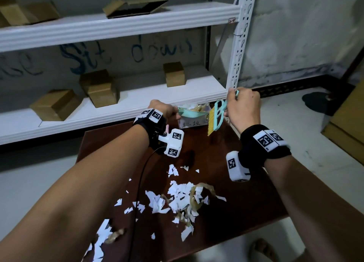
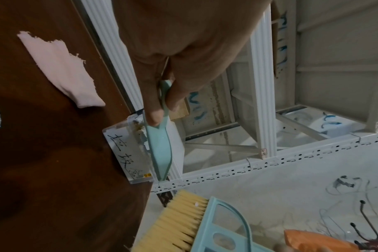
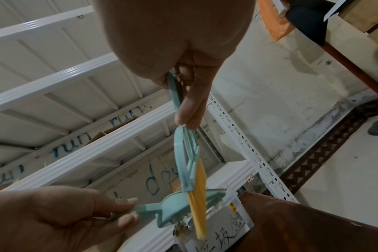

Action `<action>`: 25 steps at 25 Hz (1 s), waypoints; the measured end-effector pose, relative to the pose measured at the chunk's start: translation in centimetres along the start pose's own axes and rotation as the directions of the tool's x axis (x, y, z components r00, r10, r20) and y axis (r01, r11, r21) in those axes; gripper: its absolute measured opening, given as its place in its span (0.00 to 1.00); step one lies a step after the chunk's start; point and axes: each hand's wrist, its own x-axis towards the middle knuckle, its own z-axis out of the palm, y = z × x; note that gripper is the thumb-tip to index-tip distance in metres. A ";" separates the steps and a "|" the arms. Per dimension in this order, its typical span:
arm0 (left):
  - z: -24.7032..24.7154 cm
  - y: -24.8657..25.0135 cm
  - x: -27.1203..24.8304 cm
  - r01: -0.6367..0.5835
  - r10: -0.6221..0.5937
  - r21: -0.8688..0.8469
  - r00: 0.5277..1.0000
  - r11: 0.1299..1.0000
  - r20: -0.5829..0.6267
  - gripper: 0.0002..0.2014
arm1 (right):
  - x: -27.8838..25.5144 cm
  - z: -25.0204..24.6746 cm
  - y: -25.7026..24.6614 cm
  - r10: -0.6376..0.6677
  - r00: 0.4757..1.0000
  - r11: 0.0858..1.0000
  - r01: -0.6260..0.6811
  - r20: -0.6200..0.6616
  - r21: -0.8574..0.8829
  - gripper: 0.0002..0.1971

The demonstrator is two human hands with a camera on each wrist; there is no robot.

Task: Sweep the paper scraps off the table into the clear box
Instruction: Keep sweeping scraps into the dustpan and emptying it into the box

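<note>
White paper scraps (image 1: 178, 196) and curls of brown tape lie scattered over the near half of the dark wooden table (image 1: 246, 198). The clear box (image 1: 194, 122), with black writing on its front, stands at the table's far edge. My left hand (image 1: 167, 110) pinches the handle of a teal dustpan (image 1: 192, 114) tipped over the box (image 2: 127, 150). My right hand (image 1: 243, 106) grips the handle of a teal brush (image 1: 216, 118) with yellow bristles, hanging bristles-down beside the dustpan (image 3: 175, 209) and over the box (image 3: 216, 230). Scraps show inside the box.
A white metal shelf rack (image 1: 122, 102) with several cardboard boxes (image 1: 55, 104) stands right behind the table. Its upright post (image 1: 238, 51) rises just behind my right hand. A pale pink scrap (image 2: 60, 68) lies on the table near the box. Bare floor lies to the right.
</note>
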 end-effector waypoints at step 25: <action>-3.7 2.9 -4.4 -0.184 0.190 -0.324 0.982 0.928 -0.013 0.07 | 0.8 0.2 0.3 -0.071 0.993 0.997 0.072 -0.094 0.005 0.30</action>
